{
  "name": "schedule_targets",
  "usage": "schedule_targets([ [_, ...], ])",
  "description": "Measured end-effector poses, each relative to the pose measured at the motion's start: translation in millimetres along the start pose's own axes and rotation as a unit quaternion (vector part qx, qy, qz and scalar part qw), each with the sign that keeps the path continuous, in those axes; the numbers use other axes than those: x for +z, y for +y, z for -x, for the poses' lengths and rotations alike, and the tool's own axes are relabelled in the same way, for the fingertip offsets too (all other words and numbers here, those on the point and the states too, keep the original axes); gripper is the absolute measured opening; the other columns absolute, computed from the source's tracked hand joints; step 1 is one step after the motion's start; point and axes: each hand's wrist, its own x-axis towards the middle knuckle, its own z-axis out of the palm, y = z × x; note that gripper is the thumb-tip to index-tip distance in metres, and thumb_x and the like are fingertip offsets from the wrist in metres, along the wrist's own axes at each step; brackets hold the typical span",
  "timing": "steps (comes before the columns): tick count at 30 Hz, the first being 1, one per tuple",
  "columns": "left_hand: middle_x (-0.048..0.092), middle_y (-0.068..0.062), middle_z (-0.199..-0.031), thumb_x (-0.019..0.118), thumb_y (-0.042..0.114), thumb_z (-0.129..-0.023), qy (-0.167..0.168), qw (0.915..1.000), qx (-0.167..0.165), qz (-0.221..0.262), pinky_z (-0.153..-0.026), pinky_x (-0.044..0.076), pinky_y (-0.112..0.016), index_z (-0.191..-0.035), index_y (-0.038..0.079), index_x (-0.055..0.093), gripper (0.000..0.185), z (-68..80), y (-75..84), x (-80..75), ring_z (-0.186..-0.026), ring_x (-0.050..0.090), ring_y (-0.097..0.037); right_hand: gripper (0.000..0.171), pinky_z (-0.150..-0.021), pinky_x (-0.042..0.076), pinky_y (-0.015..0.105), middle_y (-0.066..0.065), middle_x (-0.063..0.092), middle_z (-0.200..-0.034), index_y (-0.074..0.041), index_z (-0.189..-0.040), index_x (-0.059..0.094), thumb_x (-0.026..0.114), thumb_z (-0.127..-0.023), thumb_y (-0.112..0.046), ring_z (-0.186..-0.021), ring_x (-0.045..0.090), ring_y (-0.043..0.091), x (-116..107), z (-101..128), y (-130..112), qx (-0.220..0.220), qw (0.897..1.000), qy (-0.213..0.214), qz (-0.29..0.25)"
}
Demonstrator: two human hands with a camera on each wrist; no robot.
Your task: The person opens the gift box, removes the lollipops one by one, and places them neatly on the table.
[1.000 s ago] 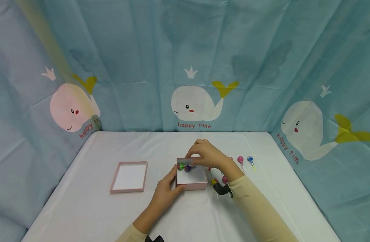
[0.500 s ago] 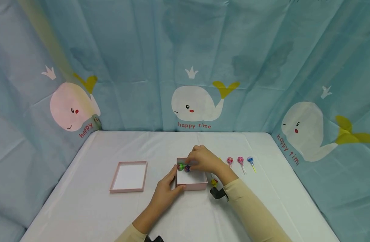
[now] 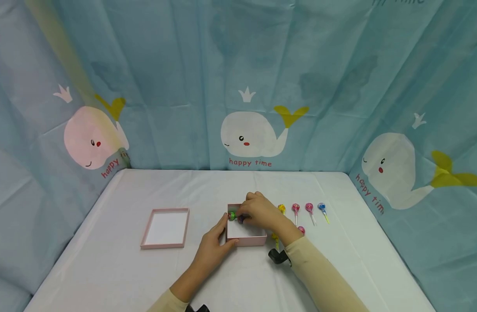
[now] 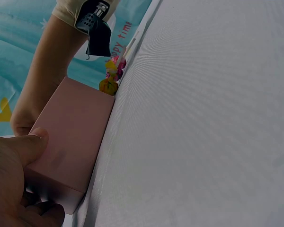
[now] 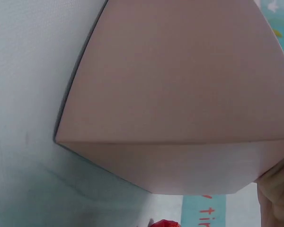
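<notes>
- The left hand (image 3: 212, 247) is nearest the viewer, gripping the near-left corner of the pink box (image 3: 251, 237): the thumb lies along the left wall and the fingers wrap the front, as the left wrist view confirms with the thumb (image 4: 23, 149) pressed on the box (image 4: 68, 142).
- The box sits on the white table (image 3: 105, 268), open on top, right against that hand's fingertips.
- It looks like thin card: light, stiff enough to keep its shape, yet easily dented or slid about, so a hold at a corner or along two walls seems best, not a squeeze on one wall's middle.
- Just beyond the left hand, the right hand (image 3: 261, 212) reaches over the box's far end, its fingers curled down by a green lollipop (image 3: 232, 215) and a purple lollipop (image 3: 241, 219) inside; whether it pinches one I cannot tell.
- The lollipops look small, light and hard-headed, with thin sticks that would probably be the easiest place to take hold; the wrapped heads may be slippery.
- To the right of the right hand, more lollipops lie on the table: yellow (image 3: 281, 209), pink (image 3: 295, 208), another pink (image 3: 309, 207) and blue (image 3: 321, 206), with others close to the wrist.
- Well to the left of the left hand lies the box lid (image 3: 166, 227), upturned.
- Farthest off hangs the whale curtain (image 3: 254, 134).
</notes>
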Motion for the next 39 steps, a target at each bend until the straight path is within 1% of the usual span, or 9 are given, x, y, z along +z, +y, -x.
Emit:
schedule_targets([
  [6, 0.032, -0.009, -0.166, 0.080, 0.033, -0.088, -0.002, 1.0000, 0.000, 0.006, -0.121, 0.034, -0.038, -0.160, 0.008, 0.031, 0.091, 0.8, -0.8, -0.4, -0.151, 0.032, -0.018, 0.024, -0.070, 0.032, 0.027, -0.020, 0.076, -0.099, -0.032, -0.103, 0.082, 0.090, -0.080, -0.030, -0.081, 0.043, 0.008, 2, -1, -1, -0.017, 1.000, -0.003, 0.023],
  [11, 0.032, -0.008, -0.166, 0.081, 0.033, -0.088, -0.002, 1.0000, -0.001, 0.009, -0.121, 0.034, -0.038, -0.160, 0.008, 0.032, 0.091, 0.5, -1.0, -0.2, -0.151, 0.032, -0.018, 0.023, -0.071, 0.033, 0.027, -0.021, 0.076, -0.099, -0.033, -0.101, 0.081, 0.090, -0.080, -0.033, -0.081, 0.042, 0.008, 3, -1, -2, -0.025, 0.999, -0.007, 0.042],
  [14, 0.033, -0.008, -0.165, 0.081, 0.033, -0.088, 0.000, 1.0000, 0.001, 0.003, -0.121, 0.034, -0.038, -0.160, 0.008, 0.032, 0.090, 0.2, -1.0, 0.3, -0.151, 0.032, -0.018, 0.020, -0.072, 0.033, 0.027, -0.021, 0.076, -0.099, -0.032, -0.099, 0.081, 0.089, -0.081, -0.033, -0.082, 0.042, 0.007, 2, -1, -2, -0.017, 1.000, -0.005, 0.020],
  [16, 0.033, -0.008, -0.165, 0.081, 0.034, -0.088, 0.001, 1.0000, 0.002, -0.001, -0.121, 0.034, -0.038, -0.160, 0.008, 0.032, 0.091, 0.0, -1.0, 0.5, -0.151, 0.032, -0.018, 0.019, -0.073, 0.033, 0.027, -0.020, 0.076, -0.098, -0.031, -0.099, 0.081, 0.088, -0.082, -0.033, -0.083, 0.044, 0.006, 1, 0, -1, -0.010, 1.000, -0.001, -0.007],
  [21, 0.032, -0.009, -0.166, 0.080, 0.034, -0.088, 0.000, 1.0000, 0.003, -0.001, -0.121, 0.034, -0.037, -0.160, 0.008, 0.032, 0.091, -0.3, -0.6, 0.3, -0.151, 0.032, -0.019, 0.018, -0.077, 0.035, 0.027, -0.021, 0.075, -0.100, -0.031, -0.103, 0.080, 0.085, -0.085, -0.035, -0.089, 0.047, 0.004, -2, 1, 2, 0.009, 0.998, 0.007, -0.056],
  [24, 0.033, -0.009, -0.165, 0.081, 0.032, -0.088, 0.002, 1.0000, 0.004, -0.002, -0.120, 0.035, -0.038, -0.160, 0.006, 0.032, 0.091, -0.5, -1.0, 0.4, -0.151, 0.033, -0.019, 0.019, -0.078, 0.036, 0.027, -0.021, 0.075, -0.101, -0.031, -0.104, 0.080, 0.084, -0.086, -0.037, -0.089, 0.047, 0.004, -3, 2, 4, 0.022, 0.996, 0.027, -0.077],
  [29, 0.035, -0.010, -0.164, 0.082, 0.030, -0.087, 0.008, 0.9999, 0.005, -0.004, -0.120, 0.036, -0.039, -0.159, 0.007, 0.034, 0.090, -1.0, -0.3, 0.1, -0.150, 0.035, -0.020, 0.021, -0.079, 0.037, 0.028, -0.017, 0.076, -0.102, -0.027, -0.103, 0.081, 0.086, -0.084, -0.034, -0.088, 0.047, 0.005, -9, 5, 5, 0.033, 0.990, 0.078, -0.113],
  [33, 0.036, -0.009, -0.164, 0.082, 0.030, -0.087, 0.011, 0.9999, 0.006, -0.011, -0.120, 0.036, -0.041, -0.159, 0.007, 0.035, 0.089, -0.5, -0.9, 0.8, -0.149, 0.036, -0.021, 0.023, -0.081, 0.040, 0.032, -0.016, 0.077, -0.102, -0.025, -0.104, 0.081, 0.088, -0.082, -0.032, -0.089, 0.049, 0.006, -18, 10, 4, 0.045, 0.982, 0.117, -0.144],
  [39, 0.036, -0.008, -0.164, 0.082, 0.033, -0.087, 0.013, 0.9997, -0.001, -0.023, -0.118, 0.038, -0.042, -0.159, 0.008, 0.035, 0.090, -0.5, -0.7, 2.8, -0.149, 0.037, -0.023, 0.024, -0.087, 0.043, 0.035, -0.017, 0.075, -0.100, -0.024, -0.105, 0.080, 0.086, -0.084, -0.033, -0.091, 0.050, 0.006, -35, 22, 2, 0.095, 0.966, 0.156, -0.184],
])
